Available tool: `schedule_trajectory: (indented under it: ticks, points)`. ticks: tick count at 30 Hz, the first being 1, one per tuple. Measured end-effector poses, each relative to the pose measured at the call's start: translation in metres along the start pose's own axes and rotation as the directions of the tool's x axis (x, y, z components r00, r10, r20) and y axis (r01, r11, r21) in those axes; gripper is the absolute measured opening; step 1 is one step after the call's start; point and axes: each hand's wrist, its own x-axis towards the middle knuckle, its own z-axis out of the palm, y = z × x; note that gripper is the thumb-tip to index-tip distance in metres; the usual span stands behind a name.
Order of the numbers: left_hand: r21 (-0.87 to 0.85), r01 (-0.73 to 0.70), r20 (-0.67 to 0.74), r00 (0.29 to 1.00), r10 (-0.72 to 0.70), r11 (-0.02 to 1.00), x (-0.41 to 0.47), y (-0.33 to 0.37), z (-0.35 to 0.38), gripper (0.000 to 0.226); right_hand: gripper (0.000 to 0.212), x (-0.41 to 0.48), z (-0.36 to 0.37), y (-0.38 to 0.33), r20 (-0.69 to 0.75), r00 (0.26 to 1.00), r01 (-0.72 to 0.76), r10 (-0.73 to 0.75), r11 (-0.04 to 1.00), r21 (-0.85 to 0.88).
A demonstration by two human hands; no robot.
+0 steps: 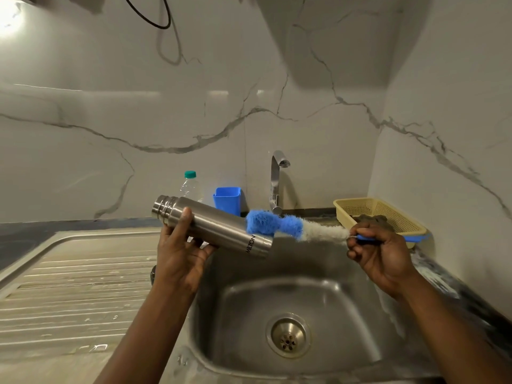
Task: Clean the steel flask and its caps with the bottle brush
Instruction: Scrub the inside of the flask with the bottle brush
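**Flask** (221, 228): steel, cylindrical, lettered near the base. Held in the air above the sink (346, 314), tilted, capped end up and to the left, base down and to the right.

**Cap** (163, 207): ringed, seated on the flask, not yet removed. Any inner cap hidden beneath it.

**Left hand** (180, 253): wrapped round the flask's upper half from below, thumb over the top, fingers curled underneath.

**Brush** (277, 224): blue and white bristles, blue handle. Bristle head laid against the flask's outer wall near the base, on the far side. Not inside the flask.

**Right hand** (379, 250): clenched on the brush handle just behind the white bristles, to the right of the flask and apart from the left hand.

**Tap** (275, 181): behind the sink, with no running water visible.

**Also present:** bottle (191, 187) and blue tub (227, 199) by the wall, basket (388, 214) at right, drainboard (77, 286) at left.

**Step in hand (judged):** scrubbing the outside of the body at the base end. Early in the task, with the cap on and the interior apparently not yet reached.

**Next move (judged):** strokes along the wall, the flask rolled in the left hand to bring each side round. After that, unscrewing the cap, which calls for a free right hand or a shifted grip. Then the bristle head lined up with the open mouth and pushed in straight.
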Motion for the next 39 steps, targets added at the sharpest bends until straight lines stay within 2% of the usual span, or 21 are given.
schedule_trajectory:
  ticks: [2,5,10,15,17,20,22,26,29,32,36,37,39]
  points:
    - [0.003,0.002,-0.015,1.000,-0.002,1.000,-0.002,-0.003,0.003,0.064,0.010,0.001,0.004,0.006,0.035,0.999,-0.034,0.035,0.999,-0.013]
    - [-0.003,-0.011,-0.029,1.000,0.011,1.000,-0.001,-0.001,0.001,0.059,0.010,0.001,0.000,-0.001,0.013,1.000,-0.013,0.013,0.999,-0.034]
    - [-0.017,-0.021,-0.002,1.000,0.021,1.000,0.001,0.006,0.000,0.052,0.039,-0.001,-0.007,-0.009,-0.041,0.998,0.040,-0.041,0.999,-0.014]
    - [0.028,-0.011,-0.008,1.000,0.011,1.000,-0.003,-0.001,0.004,0.052,0.013,0.000,0.009,0.007,0.047,0.998,-0.032,0.032,0.999,-0.003]
    - [0.016,-0.016,-0.012,1.000,0.016,1.000,-0.002,0.001,0.002,0.052,0.015,0.000,0.005,0.000,0.031,0.999,-0.007,0.007,1.000,-0.003]
    - [0.011,-0.033,-0.004,0.999,0.033,0.999,0.000,0.005,0.000,0.057,0.034,0.001,-0.005,-0.008,-0.014,0.999,0.039,-0.039,0.999,0.006]
    - [0.015,-0.037,-0.005,0.999,0.037,0.999,0.000,0.006,0.000,0.055,0.039,0.001,-0.004,-0.005,-0.004,0.999,0.050,-0.050,0.999,0.011]
    - [0.012,-0.045,-0.033,0.998,0.046,0.999,0.003,0.009,-0.005,0.051,0.032,0.002,0.002,0.000,0.052,0.998,0.041,-0.041,0.999,-0.008]
    - [-0.001,-0.035,-0.022,0.999,0.035,0.999,0.003,0.010,-0.005,0.052,0.035,0.000,-0.003,-0.008,0.022,0.998,0.058,-0.058,0.998,0.005]
    - [0.012,-0.045,0.002,0.999,0.045,0.999,0.002,0.009,-0.003,0.052,0.024,-0.001,-0.003,-0.009,0.013,0.998,0.063,-0.063,0.998,0.015]
    - [0.021,0.005,0.039,0.999,-0.006,1.000,-0.003,0.000,0.000,0.058,0.012,0.001,0.008,0.005,0.085,0.996,-0.007,0.006,1.000,0.009]
    - [0.021,0.017,0.046,0.999,-0.018,1.000,-0.004,-0.002,0.001,0.060,0.012,0.001,0.010,0.005,0.090,0.996,-0.011,0.010,1.000,0.010]
    - [0.009,0.034,0.048,0.998,-0.035,0.999,-0.005,-0.006,0.002,0.065,0.024,0.000,0.006,-0.001,0.077,0.997,0.023,-0.023,1.000,0.001]
